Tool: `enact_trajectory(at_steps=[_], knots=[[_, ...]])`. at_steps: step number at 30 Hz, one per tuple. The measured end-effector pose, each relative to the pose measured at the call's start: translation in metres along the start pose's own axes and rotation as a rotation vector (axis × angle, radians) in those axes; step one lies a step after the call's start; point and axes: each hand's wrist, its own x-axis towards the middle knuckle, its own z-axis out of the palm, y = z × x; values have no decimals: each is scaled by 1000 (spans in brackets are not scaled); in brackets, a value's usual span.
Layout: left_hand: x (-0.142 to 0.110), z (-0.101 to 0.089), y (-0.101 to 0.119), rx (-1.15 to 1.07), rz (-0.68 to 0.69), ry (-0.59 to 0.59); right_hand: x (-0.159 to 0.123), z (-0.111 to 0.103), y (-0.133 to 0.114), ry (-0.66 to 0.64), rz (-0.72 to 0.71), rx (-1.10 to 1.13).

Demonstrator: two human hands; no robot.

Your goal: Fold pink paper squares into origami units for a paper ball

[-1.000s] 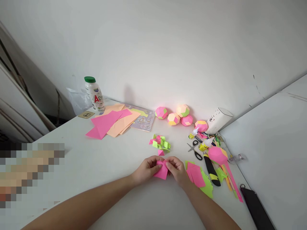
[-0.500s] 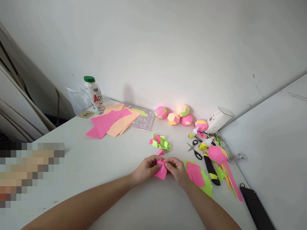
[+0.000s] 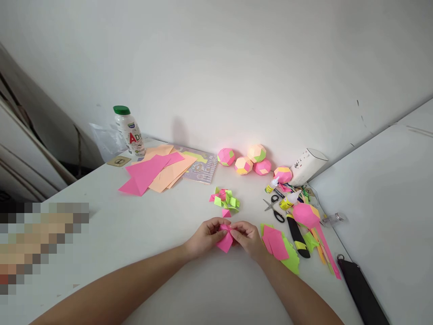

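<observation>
A: Where's the paper [image 3: 225, 246]?
B: Pink, looks part-folded; btwn both hands, mid-table [image 3: 158, 230] L-to-R, toward the near edge, which is out of frame. Can't tell if it touches the tabletop.
A: Hands?
B: L hand [image 3: 204, 237] pinches its L side, thumb on top, other fingers curled & partly hidden. R hand [image 3: 249, 237] pinches the upper R edge, thumb against forefinger.
A: Which way does it lie?
B: Long axis approx. near-to-far: pinched end toward the far edge by the wall [image 3: 203, 76], loose corner pointing to the near edge, a bit L. It's to the R of L hand, L of R hand; neither's nearer, both touch it.
A: Anything close?
B: Pink bit [image 3: 226, 213] just past L hand's fingertips, far-edge side; green/pink folds [image 3: 231, 201] beyond that. Sheets [image 3: 276, 243] beside R hand, toward R edge; scissors [image 3: 278, 216] farther back, same side.
</observation>
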Motion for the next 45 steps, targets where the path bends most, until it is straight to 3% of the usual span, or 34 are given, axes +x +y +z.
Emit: enact_trajectory(at_steps=[12, 24, 37, 45], knots=[[1, 0, 0, 4, 16, -11, -1, 2, -1, -14, -39, -23], [1, -1, -5, -65, -33, 17, 4, -2, 3, 22, 15, 126], [1, 2, 0, -49, -10, -26, 3, -1, 2, 14, -22, 53], [1, 1, -1, 12, -26, 17, 1, 0, 0, 19, -13, 27]])
